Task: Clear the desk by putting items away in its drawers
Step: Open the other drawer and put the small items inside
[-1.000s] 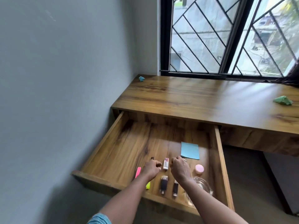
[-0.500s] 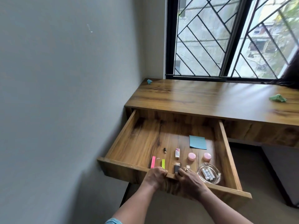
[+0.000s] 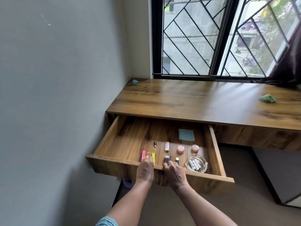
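Left hand (image 3: 145, 168) and right hand (image 3: 175, 173) side by side, fingers (image 3: 167, 164) hooked over front rim of open drawer (image 3: 114, 162), forearms extended

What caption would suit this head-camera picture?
The left hand and right hand grip the front edge of the open, tidily filled wooden desk drawer.

What I can't quite see

My left hand (image 3: 145, 168) covers the near ends of the pink strip (image 3: 143, 154) and the yellow-green strip (image 3: 153, 157). My right hand (image 3: 175, 172) hides the near end of a black stick (image 3: 166, 159). The print on the cells in the glass dish (image 3: 189, 167) is too small to read. A purple thing (image 3: 127, 182) under the drawer (image 3: 112, 165) is mostly hidden. The green lump (image 3: 267, 98) and the teal scrap (image 3: 135, 82) are too blurred to name. The surface (image 3: 195, 101) runs off the right edge.
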`<move>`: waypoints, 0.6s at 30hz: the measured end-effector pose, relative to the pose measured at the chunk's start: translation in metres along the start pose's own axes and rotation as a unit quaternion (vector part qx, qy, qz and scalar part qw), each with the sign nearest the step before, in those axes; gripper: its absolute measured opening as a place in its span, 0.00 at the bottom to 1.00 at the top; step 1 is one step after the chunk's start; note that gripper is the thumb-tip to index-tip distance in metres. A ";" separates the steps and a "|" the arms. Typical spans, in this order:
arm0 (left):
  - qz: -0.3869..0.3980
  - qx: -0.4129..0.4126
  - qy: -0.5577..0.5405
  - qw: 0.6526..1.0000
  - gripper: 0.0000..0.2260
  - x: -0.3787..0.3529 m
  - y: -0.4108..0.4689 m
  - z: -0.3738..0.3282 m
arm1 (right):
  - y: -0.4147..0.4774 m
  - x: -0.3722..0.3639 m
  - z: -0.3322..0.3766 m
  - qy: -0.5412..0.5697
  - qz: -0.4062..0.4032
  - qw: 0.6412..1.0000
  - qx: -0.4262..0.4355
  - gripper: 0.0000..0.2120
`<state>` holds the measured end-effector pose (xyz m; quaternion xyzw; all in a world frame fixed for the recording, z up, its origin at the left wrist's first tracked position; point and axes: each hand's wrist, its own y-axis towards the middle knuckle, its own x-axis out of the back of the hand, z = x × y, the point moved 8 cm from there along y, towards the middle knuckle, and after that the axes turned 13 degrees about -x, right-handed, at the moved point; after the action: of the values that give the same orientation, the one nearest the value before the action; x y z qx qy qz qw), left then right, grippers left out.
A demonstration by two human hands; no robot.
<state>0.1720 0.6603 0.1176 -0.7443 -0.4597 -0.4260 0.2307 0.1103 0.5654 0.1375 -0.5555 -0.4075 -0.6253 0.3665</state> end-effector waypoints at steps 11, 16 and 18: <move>-0.037 0.194 -0.006 0.980 0.09 -0.015 0.109 -0.002 | 0.105 -0.043 -0.029 0.082 -0.132 0.964 0.214 0.18; -0.026 0.244 -0.048 0.968 0.14 -0.047 0.120 -0.004 | 0.122 -0.083 -0.038 0.111 0.010 0.957 0.268 0.25; -0.020 0.250 -0.042 0.967 0.15 -0.054 0.127 -0.003 | 0.129 -0.087 -0.038 0.139 0.048 0.955 0.258 0.24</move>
<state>0.2705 0.5717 0.0796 -0.6710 -0.5759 -0.2702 0.3809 0.2228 0.4796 0.0627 -0.3685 -0.4727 -0.5512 0.5804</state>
